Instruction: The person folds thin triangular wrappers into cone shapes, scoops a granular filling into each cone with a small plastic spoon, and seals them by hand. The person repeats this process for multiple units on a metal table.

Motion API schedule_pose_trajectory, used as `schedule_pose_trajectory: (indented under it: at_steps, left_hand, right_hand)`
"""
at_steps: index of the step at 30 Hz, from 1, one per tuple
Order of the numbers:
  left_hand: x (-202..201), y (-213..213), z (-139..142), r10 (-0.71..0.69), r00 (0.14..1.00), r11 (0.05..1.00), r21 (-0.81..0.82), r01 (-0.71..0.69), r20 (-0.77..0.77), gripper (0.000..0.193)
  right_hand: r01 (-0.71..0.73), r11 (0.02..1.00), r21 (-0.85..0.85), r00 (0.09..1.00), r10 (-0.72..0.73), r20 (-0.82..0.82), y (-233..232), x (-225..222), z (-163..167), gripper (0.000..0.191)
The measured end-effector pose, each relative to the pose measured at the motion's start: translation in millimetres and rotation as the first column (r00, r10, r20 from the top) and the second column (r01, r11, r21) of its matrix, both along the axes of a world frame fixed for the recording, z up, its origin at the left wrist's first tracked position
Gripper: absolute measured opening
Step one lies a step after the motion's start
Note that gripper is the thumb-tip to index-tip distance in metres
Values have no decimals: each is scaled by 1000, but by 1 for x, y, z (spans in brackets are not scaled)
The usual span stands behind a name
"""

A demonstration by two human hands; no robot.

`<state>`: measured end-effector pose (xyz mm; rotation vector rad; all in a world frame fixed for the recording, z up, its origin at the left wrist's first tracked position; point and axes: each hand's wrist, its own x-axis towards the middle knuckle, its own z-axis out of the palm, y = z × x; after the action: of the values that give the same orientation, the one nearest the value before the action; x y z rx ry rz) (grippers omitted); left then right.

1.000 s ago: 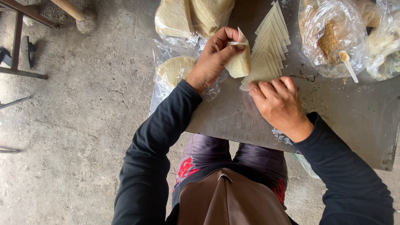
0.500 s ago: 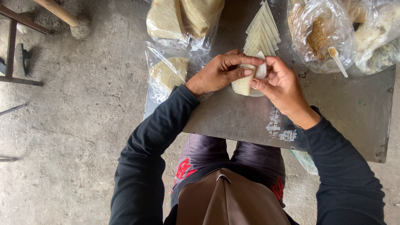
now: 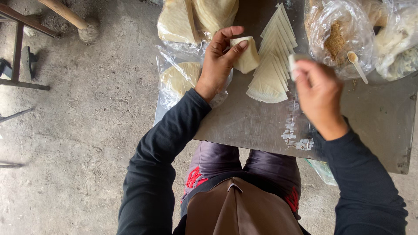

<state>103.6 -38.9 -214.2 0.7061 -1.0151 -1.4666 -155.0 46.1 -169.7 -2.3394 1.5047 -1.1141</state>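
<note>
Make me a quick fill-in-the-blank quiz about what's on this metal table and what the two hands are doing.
1. The left hand pinches a folded pastry sheet shaped into a ____.
2. The stack of pastry sheets on the metal table is cut into ____ shapes.
3. The small spoon lies beside the crumbly brown filling inside a clear ____ bag.
4. The right hand, blurred, is on the ____ side of the stack.

Missing words: cone; triangular; plastic; right
</note>
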Motion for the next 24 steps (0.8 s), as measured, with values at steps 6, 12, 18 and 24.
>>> schedule_pose_trajectory:
  at_steps: [6,12,18,24]
  left_hand:
    - [3,-5,1,-7,1000,1000,-7,7,-11,31]
    - [6,-11,5,3,1000,1000,-12,-3,8,30]
    - [10,-12,4,5,998,1000,-14,-4,64,29]
    - [8,-14,6,27,996,999,-28,-25,85,27]
  right_hand:
    - [-148,963,-223,840,4,-543,16,40,6,19]
    - [-211,955,-209,785,39,-618,17,54,25,23]
    - [-272,932,-238,775,66,-629,16,63,22,23]
    - [-302,924,-234,763,87,-641,17,63,22,23]
